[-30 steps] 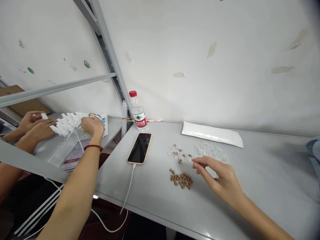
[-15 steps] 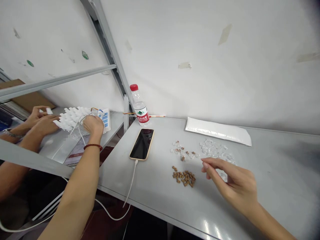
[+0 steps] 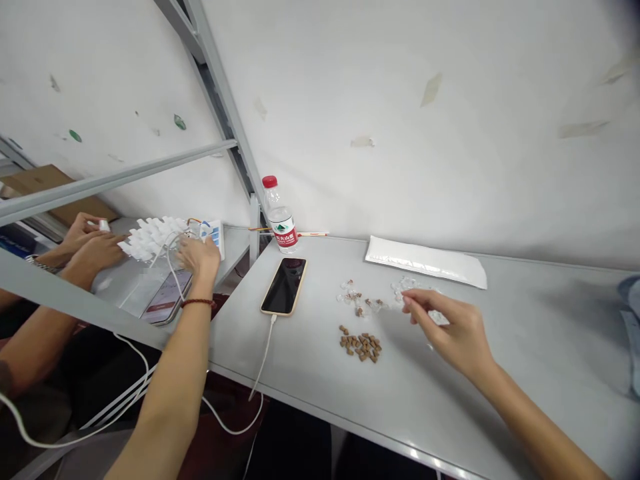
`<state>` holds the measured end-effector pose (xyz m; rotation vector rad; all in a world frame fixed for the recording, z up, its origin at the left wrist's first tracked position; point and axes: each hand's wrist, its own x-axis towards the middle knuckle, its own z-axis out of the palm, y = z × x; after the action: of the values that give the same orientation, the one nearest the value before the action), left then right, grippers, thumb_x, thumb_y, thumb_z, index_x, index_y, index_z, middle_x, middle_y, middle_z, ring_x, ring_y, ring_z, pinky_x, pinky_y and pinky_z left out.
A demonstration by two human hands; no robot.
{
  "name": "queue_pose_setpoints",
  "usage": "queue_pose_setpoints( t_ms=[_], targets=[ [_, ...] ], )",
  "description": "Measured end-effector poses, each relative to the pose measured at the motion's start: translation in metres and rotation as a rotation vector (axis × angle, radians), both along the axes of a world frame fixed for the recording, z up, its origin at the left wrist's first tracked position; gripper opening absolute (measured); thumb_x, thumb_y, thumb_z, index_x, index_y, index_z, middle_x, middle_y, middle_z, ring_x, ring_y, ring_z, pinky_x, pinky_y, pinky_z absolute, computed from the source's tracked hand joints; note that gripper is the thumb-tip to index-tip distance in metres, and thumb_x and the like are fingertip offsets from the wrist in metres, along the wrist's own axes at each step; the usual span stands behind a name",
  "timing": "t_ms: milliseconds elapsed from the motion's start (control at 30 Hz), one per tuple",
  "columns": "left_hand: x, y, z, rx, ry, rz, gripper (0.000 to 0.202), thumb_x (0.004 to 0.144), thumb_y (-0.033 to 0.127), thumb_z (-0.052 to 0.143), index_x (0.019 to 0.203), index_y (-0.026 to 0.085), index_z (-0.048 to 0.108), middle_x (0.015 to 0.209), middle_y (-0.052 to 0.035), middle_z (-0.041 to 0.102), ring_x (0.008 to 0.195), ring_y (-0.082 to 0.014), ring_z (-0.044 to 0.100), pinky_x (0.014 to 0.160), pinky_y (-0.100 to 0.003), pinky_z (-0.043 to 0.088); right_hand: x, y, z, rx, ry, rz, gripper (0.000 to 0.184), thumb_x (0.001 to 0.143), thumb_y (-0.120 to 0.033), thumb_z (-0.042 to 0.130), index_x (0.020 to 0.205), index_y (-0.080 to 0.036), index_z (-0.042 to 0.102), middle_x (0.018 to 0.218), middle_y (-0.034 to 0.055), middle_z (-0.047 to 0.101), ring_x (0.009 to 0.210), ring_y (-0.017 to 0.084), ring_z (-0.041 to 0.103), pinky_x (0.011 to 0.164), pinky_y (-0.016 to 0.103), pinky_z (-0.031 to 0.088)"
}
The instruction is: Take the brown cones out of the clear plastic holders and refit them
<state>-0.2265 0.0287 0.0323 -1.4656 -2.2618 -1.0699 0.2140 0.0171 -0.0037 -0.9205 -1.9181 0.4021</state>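
A grey surface (image 3: 550, 353) is stretching across the view, carrying a phone (image 3: 284, 285) and a bottle (image 3: 280, 217). A co-worker's hands (image 3: 93, 250) are working at the far left. The left hand (image 3: 199, 257) is pressing near a white ribbed piece (image 3: 155, 237), its grip hidden behind its back. The right hand (image 3: 453, 327) is reaching over the surface, nearer than the left to the clear pieces (image 3: 413, 290), which are lying just beyond its fingertips (image 3: 406, 301). Its grip is half curled; it seems to be holding nothing, though I cannot tell for certain. Brown pellets (image 3: 360, 347) are lying nearby.
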Motion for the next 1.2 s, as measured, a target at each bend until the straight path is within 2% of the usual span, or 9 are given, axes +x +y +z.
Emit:
queue_pose_setpoints(
  t_ms=[67, 167, 267, 367, 467, 633, 833, 1000, 1200],
  targets=[
    [0.03, -0.001, -0.004, 0.084, 0.031, 0.051, 0.024, 0.091, 0.02, 0.038, 0.102, 0.005, 0.053, 0.096, -0.0165, 0.06, 0.112, -0.0355, 0.049, 0.09, -0.053, 0.032, 0.006, 0.007, -0.001, -0.029, -0.01, -0.05, 0.013, 0.085, -0.025, 0.056, 0.087, -0.018, 0.067, 0.063, 0.0016, 0.066, 0.053, 0.013, 0.06, 0.039, 0.021, 0.046],
    [0.093, 0.0, -0.006, 0.072, 0.107, -0.22, 0.026, 0.086, 0.025, 0.05, 0.107, 0.012, 0.056, 0.09, -0.0094, 0.063, 0.094, -0.0247, 0.058, 0.087, -0.04, 0.042, 0.014, 0.016, 0.003, -0.068, -0.009, -0.14, 0.016, 0.085, -0.029, 0.056, 0.085, -0.018, 0.067, 0.064, 0.0025, 0.066, 0.053, 0.014, 0.059, 0.045, 0.024, 0.049],
    [0.155, -0.005, -0.005, -0.228, 0.067, -0.887, 0.015, 0.086, 0.027, 0.052, 0.09, 0.017, 0.062, 0.083, -0.0021, 0.066, 0.075, -0.0147, 0.06, 0.072, -0.027, 0.046, 0.023, 0.021, 0.011, -0.212, -0.15, -0.093, 0.02, 0.085, -0.034, 0.055, 0.082, -0.018, 0.067, 0.067, 0.0032, 0.067, 0.056, 0.015, 0.06, 0.052, 0.027, 0.049],
    [0.188, -0.013, -0.01, -0.344, 0.066, -1.262, 0.013, 0.086, 0.019, 0.051, 0.082, 0.017, 0.062, 0.079, -0.0011, 0.065, 0.076, -0.0137, 0.057, 0.072, -0.025, 0.045, 0.033, 0.023, 0.022, -0.411, -0.367, 0.108, 0.022, 0.082, -0.041, 0.061, 0.083, -0.019, 0.068, 0.072, 0.0028, 0.068, 0.061, 0.015, 0.059, 0.056, 0.027, 0.047],
    [0.192, -0.019, -0.024, -0.34, 0.201, -1.297, 0.012, 0.084, 0.014, 0.05, 0.082, 0.016, 0.063, 0.082, -0.0041, 0.063, 0.086, -0.0185, 0.053, 0.077, -0.031, 0.044, 0.041, 0.021, 0.031, -0.475, -0.4, 0.19, 0.028, 0.077, -0.046, 0.068, 0.086, -0.02, 0.068, 0.071, 0.0014, 0.065, 0.061, 0.014, 0.056, 0.058, 0.027, 0.046],
    [0.183, -0.025, -0.034, -0.54, 0.331, -1.248, 0.011, 0.08, 0.012, 0.053, 0.081, 0.017, 0.063, 0.081, -0.0041, 0.061, 0.088, -0.0212, 0.05, 0.077, -0.034, 0.042, 0.048, 0.017, 0.034, -0.621, -0.661, 0.293, 0.031, 0.074, -0.046, 0.069, 0.093, -0.022, 0.067, 0.085, 0.0035, 0.065, 0.072, 0.017, 0.057, 0.062, 0.029, 0.046],
    [0.188, -0.026, -0.032, -0.646, 0.345, -1.243, 0.013, 0.084, 0.015, 0.049, 0.079, 0.017, 0.061, 0.08, -0.0039, 0.059, 0.087, -0.0209, 0.049, 0.076, -0.034, 0.041, 0.054, 0.015, 0.03, -0.686, -0.877, 0.179, 0.038, 0.075, -0.038, 0.063, 0.111, -0.024, 0.061, 0.11, 0.0062, 0.059, 0.087, 0.022, 0.059, 0.074, 0.035, 0.048],
    [0.186, -0.026, -0.042, -0.623, 0.291, -1.258, 0.014, 0.082, 0.014, 0.045, 0.082, 0.019, 0.058, 0.082, -0.0029, 0.059, 0.085, -0.0202, 0.05, 0.074, -0.033, 0.04, 0.056, 0.015, 0.029, -0.74, -0.932, 0.157, 0.037, 0.072, -0.034, 0.065, 0.106, -0.023, 0.062, 0.101, 0.0063, 0.061, 0.085, 0.022, 0.058, 0.069, 0.033, 0.047],
    [0.188, -0.029, -0.044, -0.59, 0.239, -1.281, 0.012, 0.078, 0.015, 0.05, 0.084, 0.021, 0.059, 0.082, -0.0019, 0.06, 0.083, -0.0198, 0.052, 0.075, -0.032, 0.04, 0.049, 0.016, 0.014, -0.606, -0.855, 0.13, 0.013, 0.076, -0.02, 0.057, 0.086, -0.022, 0.066, 0.076, 0.0029, 0.062, 0.059, 0.014, 0.052, 0.05, 0.025, 0.04]
  ],
)
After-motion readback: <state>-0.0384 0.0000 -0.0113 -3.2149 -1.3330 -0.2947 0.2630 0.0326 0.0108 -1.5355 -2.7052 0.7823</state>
